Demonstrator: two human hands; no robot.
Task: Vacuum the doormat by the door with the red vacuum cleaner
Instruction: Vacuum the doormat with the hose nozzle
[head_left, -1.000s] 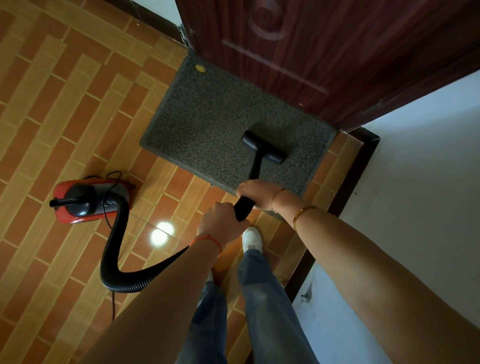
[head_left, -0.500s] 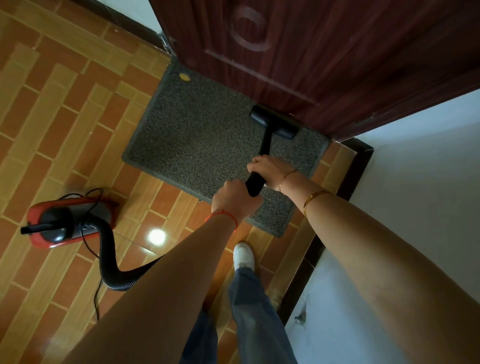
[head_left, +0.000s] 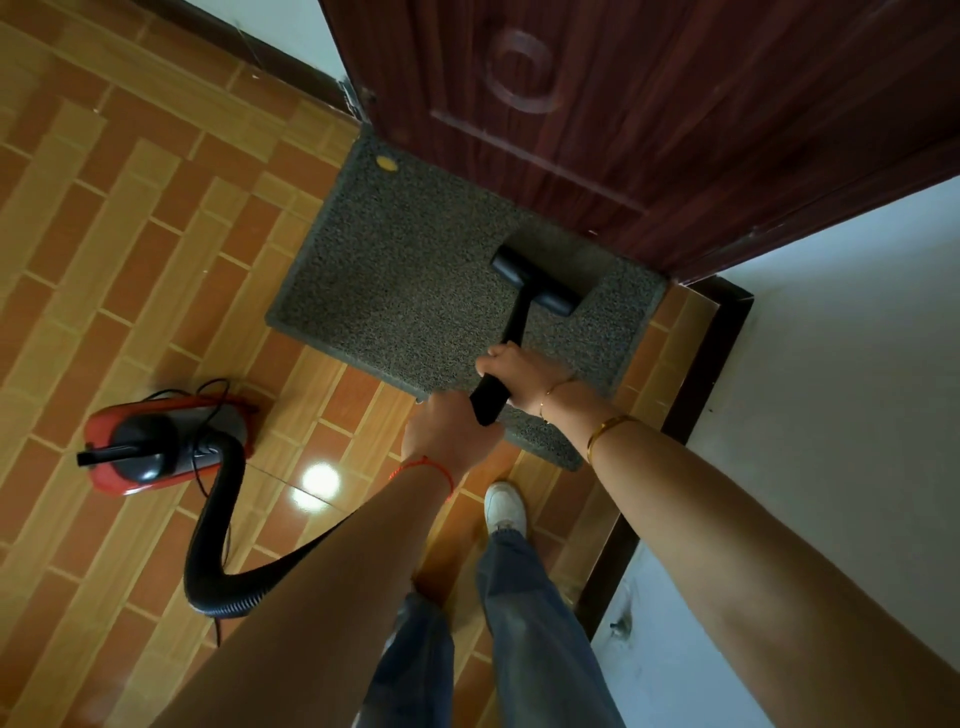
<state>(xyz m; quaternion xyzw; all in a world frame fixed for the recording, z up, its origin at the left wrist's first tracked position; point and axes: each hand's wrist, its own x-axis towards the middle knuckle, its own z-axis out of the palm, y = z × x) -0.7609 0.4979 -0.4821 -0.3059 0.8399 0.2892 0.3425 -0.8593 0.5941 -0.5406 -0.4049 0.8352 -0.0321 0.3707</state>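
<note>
Grey mat (head_left: 415, 270) lies on the tiled floor (head_left: 130, 234), its far edge against the door (head_left: 649, 119), and we are mid-stroke on its right part. Our left hand (head_left: 447, 434) is wrapped shut around the near end of the black wand (head_left: 506, 353); our right hand (head_left: 519, 376) is closed on it just ahead, the two almost touching. At the wand's end the nozzle (head_left: 537, 280) sits flat on the mat, near the door but short of it. Our red vacuum (head_left: 166, 441) stands on the tiles to the left, well apart from the mat, its hose (head_left: 215, 545) looping back under our left arm.

We judge this the sweeping step, partly done. A yellowish speck (head_left: 387, 163) rests by the far left corner, so next we should lift or slide the nozzle leftward and run fresh strokes there, keeping it flat.

Half a second ago the nozzle was up against the door; it has since been drawn back towards us, close to where it sat a second ago
</note>
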